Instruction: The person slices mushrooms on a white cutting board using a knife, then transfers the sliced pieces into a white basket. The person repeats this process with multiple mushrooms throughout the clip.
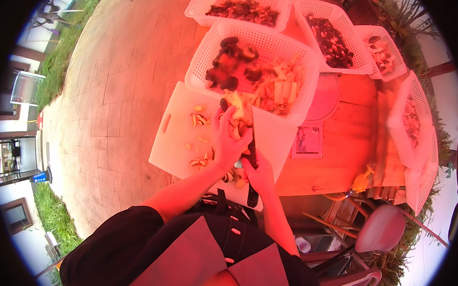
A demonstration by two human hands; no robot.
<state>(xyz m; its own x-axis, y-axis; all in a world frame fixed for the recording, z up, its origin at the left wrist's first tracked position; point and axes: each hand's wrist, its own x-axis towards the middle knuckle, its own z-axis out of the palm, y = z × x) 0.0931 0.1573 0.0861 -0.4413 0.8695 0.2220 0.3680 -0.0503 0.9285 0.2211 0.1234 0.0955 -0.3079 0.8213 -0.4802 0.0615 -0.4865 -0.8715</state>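
On a white plastic cutting board (176,125), my left hand (229,137) grips a pile of cut, pale and dark-edged pieces (240,114), which look like mushrooms. My right hand (259,175) is closed around a knife (252,153), its dark handle pointing back toward me; the blade lies along the right side of the pile, partly hidden. Curved slices (200,119) are scattered left of my left hand, with more nearer me. Touching the board's far edge, a white perforated basket (253,31) holds whole dark mushrooms (224,68) at left and pale cut pieces (283,89) at right.
More white baskets of cut pieces stand behind (286,11) and at back right (361,56), others at far right (399,141). A square metal plate (307,140) lies on the wooden table (343,163). A yellow nozzle (361,182) rests near its edge; a chair (380,228) stands at lower right.
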